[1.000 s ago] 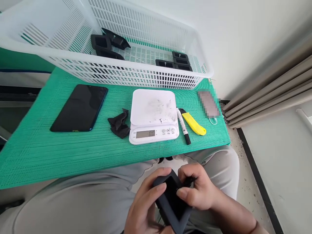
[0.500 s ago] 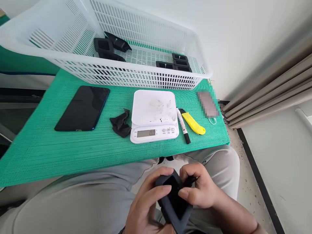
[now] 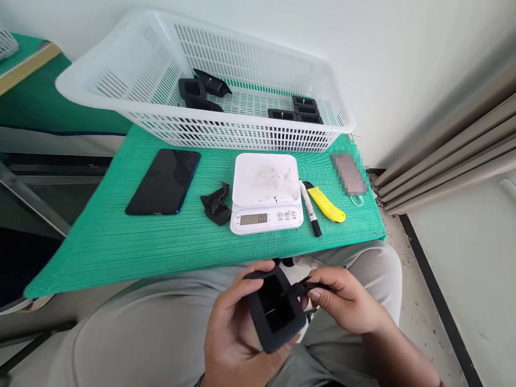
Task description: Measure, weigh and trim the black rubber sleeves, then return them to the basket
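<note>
Black hollow block [image 3: 278,318], at six o'clock from the scale [image 3: 266,183]: the left hand [image 3: 237,325] cups it from eight o'clock, apparently to steady it with the opening exposed, while the right hand [image 3: 342,301], at three o'clock, pinches a dark strip [image 3: 301,288] seemingly meeting its rim.

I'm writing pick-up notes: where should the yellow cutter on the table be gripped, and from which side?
Probably around the middle of its ridged yellow handle, coming from the near right: the rounded end points that way, the dark end points away, and the marker lies close on its left.
</note>
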`<action>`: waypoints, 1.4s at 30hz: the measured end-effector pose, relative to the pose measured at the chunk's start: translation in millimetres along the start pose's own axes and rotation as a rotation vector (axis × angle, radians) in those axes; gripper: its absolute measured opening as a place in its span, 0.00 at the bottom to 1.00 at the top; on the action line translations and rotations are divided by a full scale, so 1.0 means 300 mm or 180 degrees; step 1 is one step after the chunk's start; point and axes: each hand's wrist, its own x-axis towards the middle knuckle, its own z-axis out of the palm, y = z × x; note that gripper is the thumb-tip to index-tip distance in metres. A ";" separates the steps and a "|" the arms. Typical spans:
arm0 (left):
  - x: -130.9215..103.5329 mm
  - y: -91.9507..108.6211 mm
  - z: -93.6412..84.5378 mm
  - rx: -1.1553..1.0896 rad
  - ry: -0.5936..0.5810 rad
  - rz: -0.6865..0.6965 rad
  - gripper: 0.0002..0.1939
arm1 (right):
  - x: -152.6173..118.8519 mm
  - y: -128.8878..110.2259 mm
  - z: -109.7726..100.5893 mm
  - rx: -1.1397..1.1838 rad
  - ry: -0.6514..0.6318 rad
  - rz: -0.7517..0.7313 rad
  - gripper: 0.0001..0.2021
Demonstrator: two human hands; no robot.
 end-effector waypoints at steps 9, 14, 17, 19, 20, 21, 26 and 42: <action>0.004 -0.011 -0.016 -0.0069 -0.0343 -0.0233 0.34 | -0.019 0.015 -0.004 -0.0174 0.0241 0.0033 0.22; 0.008 -0.009 -0.015 -0.0156 -0.0417 -0.0359 0.35 | -0.024 0.031 0.000 -0.0063 0.0325 0.0143 0.26; 0.003 0.000 -0.009 -0.0123 -0.0466 -0.0198 0.35 | -0.028 0.034 -0.002 0.0042 0.0439 0.0099 0.28; -0.002 0.008 -0.006 -0.0083 -0.0444 -0.0062 0.35 | -0.032 0.034 -0.006 0.0108 0.0535 0.0041 0.30; -0.005 0.012 -0.005 -0.0069 -0.0430 -0.0013 0.35 | -0.035 0.033 -0.008 0.0130 0.0583 0.0012 0.30; -0.008 0.017 -0.004 -0.0056 -0.0417 0.0017 0.35 | -0.039 0.033 -0.009 0.0151 0.0628 -0.0015 0.31; -0.033 0.041 -0.001 0.0023 -0.0249 -0.0230 0.29 | -0.075 0.034 -0.013 0.0207 0.0728 -0.0143 0.33; -0.260 0.194 -0.003 0.0410 -0.0632 -0.1252 0.29 | -0.326 -0.016 0.016 0.0117 0.1125 -0.0236 0.33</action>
